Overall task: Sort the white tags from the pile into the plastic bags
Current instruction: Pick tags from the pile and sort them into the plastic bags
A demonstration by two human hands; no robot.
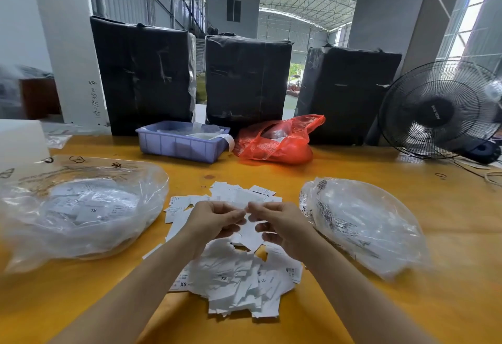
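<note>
A loose pile of white tags (236,281) lies on the yellow table in front of me, some printed XS. My left hand (214,220) and my right hand (282,224) meet above the pile's middle. Both pinch a white tag (251,232) between their fingertips, and it hangs down between them. To the left lies a clear plastic bag (78,208) holding several tags, one marked XL. Another clear plastic bag (364,224) lies to the right; I cannot tell what it holds.
At the back of the table stand a purple plastic bin (182,144), a red plastic bag (277,142) and three black-wrapped boxes (247,80). A black fan (440,110) sits at the far right, with rubber bands near it.
</note>
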